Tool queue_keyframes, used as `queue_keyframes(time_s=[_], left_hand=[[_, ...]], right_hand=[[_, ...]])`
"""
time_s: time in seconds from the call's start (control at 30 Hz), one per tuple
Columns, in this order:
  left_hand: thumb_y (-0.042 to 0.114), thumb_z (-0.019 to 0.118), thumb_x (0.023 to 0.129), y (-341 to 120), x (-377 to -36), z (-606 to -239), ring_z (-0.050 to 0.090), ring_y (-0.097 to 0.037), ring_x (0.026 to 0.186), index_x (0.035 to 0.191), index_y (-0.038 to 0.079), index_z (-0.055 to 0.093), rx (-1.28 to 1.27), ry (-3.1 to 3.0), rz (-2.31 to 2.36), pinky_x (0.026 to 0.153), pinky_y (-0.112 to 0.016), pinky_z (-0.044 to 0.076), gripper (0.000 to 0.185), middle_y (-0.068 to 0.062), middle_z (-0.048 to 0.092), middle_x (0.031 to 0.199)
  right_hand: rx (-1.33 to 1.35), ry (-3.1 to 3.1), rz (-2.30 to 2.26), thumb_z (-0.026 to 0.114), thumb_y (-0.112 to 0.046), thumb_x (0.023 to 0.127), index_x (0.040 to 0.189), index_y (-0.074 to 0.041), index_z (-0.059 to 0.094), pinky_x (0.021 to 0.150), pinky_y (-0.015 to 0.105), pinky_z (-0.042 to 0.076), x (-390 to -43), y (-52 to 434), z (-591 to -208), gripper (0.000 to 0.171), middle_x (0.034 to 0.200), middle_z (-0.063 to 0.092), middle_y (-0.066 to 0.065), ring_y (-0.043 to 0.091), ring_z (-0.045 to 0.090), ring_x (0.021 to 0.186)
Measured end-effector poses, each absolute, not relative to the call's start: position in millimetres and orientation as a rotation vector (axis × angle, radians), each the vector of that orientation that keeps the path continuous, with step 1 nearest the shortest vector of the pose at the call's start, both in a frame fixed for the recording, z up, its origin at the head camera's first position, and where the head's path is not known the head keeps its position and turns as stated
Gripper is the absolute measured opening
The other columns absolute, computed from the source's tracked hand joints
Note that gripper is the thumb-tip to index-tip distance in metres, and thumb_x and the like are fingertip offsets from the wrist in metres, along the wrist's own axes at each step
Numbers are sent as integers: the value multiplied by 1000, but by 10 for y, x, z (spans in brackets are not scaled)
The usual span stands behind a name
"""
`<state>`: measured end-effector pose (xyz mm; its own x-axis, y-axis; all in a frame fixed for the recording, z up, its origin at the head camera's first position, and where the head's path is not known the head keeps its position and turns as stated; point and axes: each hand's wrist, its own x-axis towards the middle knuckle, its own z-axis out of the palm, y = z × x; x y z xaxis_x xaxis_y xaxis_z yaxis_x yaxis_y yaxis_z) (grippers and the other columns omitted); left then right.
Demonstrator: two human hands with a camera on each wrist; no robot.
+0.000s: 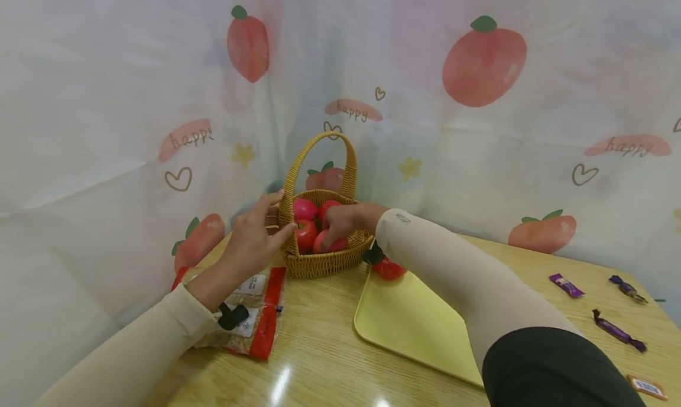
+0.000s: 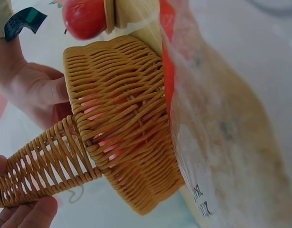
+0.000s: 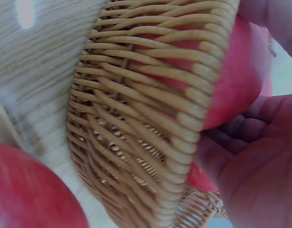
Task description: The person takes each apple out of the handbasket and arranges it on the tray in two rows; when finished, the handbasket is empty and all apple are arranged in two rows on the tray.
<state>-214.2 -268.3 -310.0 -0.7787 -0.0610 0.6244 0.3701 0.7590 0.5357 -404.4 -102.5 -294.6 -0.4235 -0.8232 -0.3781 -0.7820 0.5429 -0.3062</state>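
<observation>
Gripping an apple point(image 1: 328, 242) inside basket point(image 1: 324, 264), right hand point(image 1: 340, 222), left hand point(image 1: 254, 241) loosely spread at rim.

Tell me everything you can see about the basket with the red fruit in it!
The basket is woven from tan, wicker-like strands, round and shallow, with a tall arched handle. It stands upright on the wooden table, near the curtain, just beyond a yellow board. Several red fruits fill it. The left hand touches the rim where the handle begins; the right hand reaches inside, fingers curled over one fruit. A packet lies beside it.
</observation>
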Motion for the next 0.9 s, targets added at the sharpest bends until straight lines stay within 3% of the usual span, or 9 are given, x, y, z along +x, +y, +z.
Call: queue_keyframes(time_s=[0.23, 0.53, 0.73, 0.9], left_hand=[[10, 79, 92, -2674, -2150, -3100, 77, -37, 99, 150, 4, 46, -232, -2313, -892, 78, -50, 65, 67, -26, 70, 125], [12, 80, 93, -2659, -2160, -3066, 77, -38, 100, 150, 4, 45, -225, -2321, -879, 80, -51, 65, 67, -26, 70, 124], [13, 80, 92, -2652, -2134, -3061, 77, -39, 100, 152, 4, 44, -208, -2338, -889, 80, -51, 65, 70, -26, 69, 125], [14, 80, 93, -2645, -2123, -3066, 77, -39, 100, 154, 5, 42, -200, -2352, -881, 80, -51, 64, 72, -25, 69, 125]], right_hand=[[-1336, 2324, -212, 76, -32, 87, 77, -17, 71, 62, 25, 42, -4033, -935, -3021, 19, 65, 49, -9, 10, 43, 66], [-1379, 2409, -191, 73, -32, 84, 76, -19, 55, 65, 27, 37, -4049, -810, -2970, 24, 69, 41, -8, 11, 40, 70], [-1379, 2414, -228, 74, -33, 82, 92, -14, 67, 70, 27, 42, -4046, -743, -2945, 22, 79, 51, -7, 14, 46, 78], [-1392, 2440, -318, 77, -37, 82, 123, -11, 72, 80, 27, 52, -4061, -687, -2946, 49, 104, 68, -3, 16, 59, 91]])
